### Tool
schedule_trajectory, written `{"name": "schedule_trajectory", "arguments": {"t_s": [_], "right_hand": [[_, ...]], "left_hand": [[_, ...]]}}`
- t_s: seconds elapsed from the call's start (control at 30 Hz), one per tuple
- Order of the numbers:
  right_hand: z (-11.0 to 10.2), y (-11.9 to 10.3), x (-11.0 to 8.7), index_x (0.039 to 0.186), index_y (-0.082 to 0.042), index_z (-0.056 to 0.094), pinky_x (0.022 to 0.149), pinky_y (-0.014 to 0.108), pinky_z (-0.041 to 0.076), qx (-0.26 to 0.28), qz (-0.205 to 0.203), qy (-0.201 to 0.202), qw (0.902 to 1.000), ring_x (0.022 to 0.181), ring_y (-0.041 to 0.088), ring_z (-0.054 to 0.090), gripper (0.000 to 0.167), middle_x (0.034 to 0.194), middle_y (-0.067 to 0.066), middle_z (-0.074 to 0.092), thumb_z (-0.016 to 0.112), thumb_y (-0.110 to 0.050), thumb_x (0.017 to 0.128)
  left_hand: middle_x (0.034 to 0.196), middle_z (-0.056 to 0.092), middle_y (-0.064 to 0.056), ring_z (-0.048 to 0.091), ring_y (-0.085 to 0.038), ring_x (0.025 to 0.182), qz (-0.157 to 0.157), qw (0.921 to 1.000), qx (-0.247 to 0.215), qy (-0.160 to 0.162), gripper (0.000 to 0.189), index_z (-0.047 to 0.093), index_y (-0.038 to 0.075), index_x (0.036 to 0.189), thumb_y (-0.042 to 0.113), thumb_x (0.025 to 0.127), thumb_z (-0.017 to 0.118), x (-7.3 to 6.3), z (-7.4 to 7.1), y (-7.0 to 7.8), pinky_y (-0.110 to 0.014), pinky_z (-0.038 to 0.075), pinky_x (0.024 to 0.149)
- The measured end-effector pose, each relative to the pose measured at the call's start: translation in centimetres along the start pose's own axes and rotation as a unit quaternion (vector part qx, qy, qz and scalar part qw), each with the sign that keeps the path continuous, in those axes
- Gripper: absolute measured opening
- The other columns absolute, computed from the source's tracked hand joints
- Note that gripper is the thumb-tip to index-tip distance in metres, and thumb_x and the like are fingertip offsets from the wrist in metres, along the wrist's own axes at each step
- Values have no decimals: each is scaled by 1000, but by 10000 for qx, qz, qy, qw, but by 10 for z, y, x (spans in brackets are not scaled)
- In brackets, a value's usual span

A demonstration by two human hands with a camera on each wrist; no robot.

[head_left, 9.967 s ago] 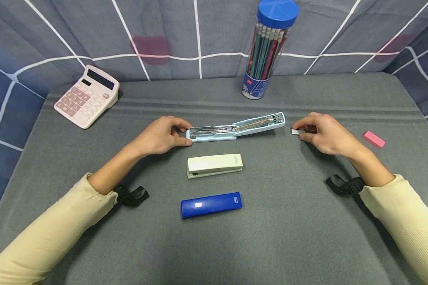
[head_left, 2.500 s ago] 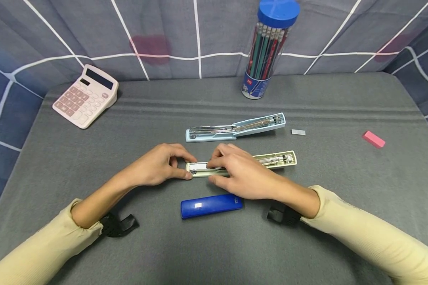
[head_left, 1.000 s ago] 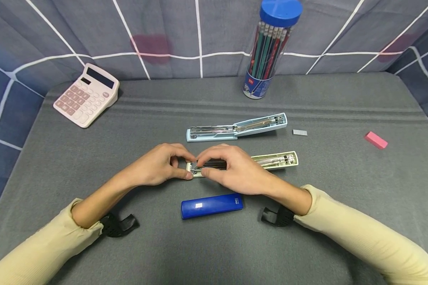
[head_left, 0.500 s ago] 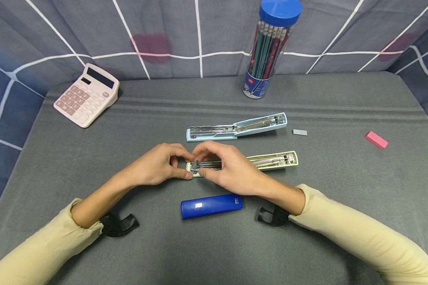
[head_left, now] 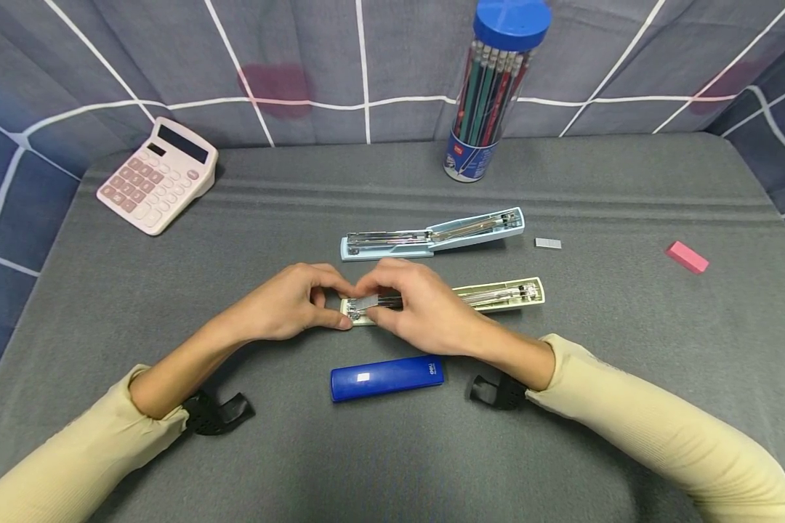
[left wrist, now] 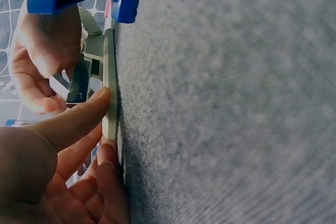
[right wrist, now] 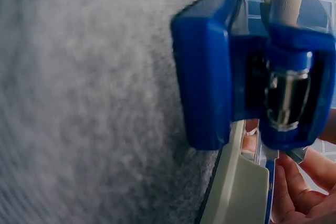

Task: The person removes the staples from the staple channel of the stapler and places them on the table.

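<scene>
A cream stapler [head_left: 530,292] lies folded open in the middle of the table, its metal magazine exposed. My left hand [head_left: 297,301] pinches the left end of its base between thumb and fingers. Over that end, my right hand [head_left: 428,309] pinches a small grey strip of staples [head_left: 366,302] between thumb and index finger. In the left wrist view the strip of staples [left wrist: 60,86] sits tilted at the fingertips, just above the magazine. The right hand covers the stapler's middle. Behind it lies a light blue stapler [head_left: 392,254], also folded open, with another staple strip [head_left: 548,243] beside its right end.
A closed blue stapler [head_left: 387,378] lies in front of the hands. On the right is a pink eraser [head_left: 687,257]. A pink calculator [head_left: 158,178] stands at the back left, and a tall tube of pencils [head_left: 487,94] stands by the curtain.
Ten seconds ago the cream stapler was closed and the hands were at the light blue one. Within the last second, the staple strip has come up out of the cream stapler's magazine in my right fingers.
</scene>
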State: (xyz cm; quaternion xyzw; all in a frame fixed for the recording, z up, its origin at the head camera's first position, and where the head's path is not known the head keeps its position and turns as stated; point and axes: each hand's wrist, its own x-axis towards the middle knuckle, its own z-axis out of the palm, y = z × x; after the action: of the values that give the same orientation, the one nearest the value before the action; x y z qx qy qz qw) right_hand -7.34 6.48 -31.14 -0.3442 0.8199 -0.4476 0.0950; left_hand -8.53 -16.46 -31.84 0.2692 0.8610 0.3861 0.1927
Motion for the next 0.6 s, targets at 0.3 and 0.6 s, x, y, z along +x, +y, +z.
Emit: {"name": "schedule_trajectory", "arguments": {"t_s": [0.3, 0.6], "right_hand": [[-4, -2, 2, 110, -8, 74, 73, 30, 41, -758, -118, -290, 9966, 81, 10, 49, 22, 93, -3, 60, 74, -9, 88], [-14, -8, -5, 116, -3, 72, 76, 31, 40, -678, -244, -168, 9973, 84, 12, 47, 23, 96, -2, 55, 66, -6, 94]], "left_hand": [[94, 65, 2, 51, -11, 62, -28, 10000, 9, -3, 31, 75, 8, 109, 17, 81, 83, 0, 0, 1, -28, 40, 57], [95, 65, 1, 50, -12, 64, -46, 10000, -1, -37, 29, 75, 8, 108, 17, 82, 82, 0, 0, 0, -28, 40, 58]]}}
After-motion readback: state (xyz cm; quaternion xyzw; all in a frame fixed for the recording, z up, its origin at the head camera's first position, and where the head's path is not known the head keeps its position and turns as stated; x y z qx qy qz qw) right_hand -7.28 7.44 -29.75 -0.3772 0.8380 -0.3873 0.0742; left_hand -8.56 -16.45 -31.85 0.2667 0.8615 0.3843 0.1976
